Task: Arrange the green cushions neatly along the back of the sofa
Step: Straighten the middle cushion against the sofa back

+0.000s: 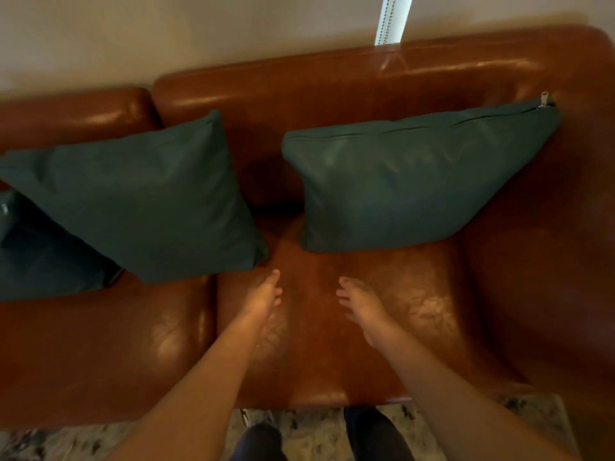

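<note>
A brown leather sofa fills the view. One dark green cushion leans against the backrest on the right, zipper edge up. A second green cushion leans tilted at the left. Part of a third green cushion lies flat at the far left, partly under the second. My left hand and my right hand hover over the seat just in front of the gap between the two upright cushions. Both hands hold nothing, fingers loosely spread, touching neither cushion.
The sofa's right armrest bounds the seat on the right. A pale wall with a bright window strip rises behind the backrest. My legs stand on a patterned rug at the sofa's front edge.
</note>
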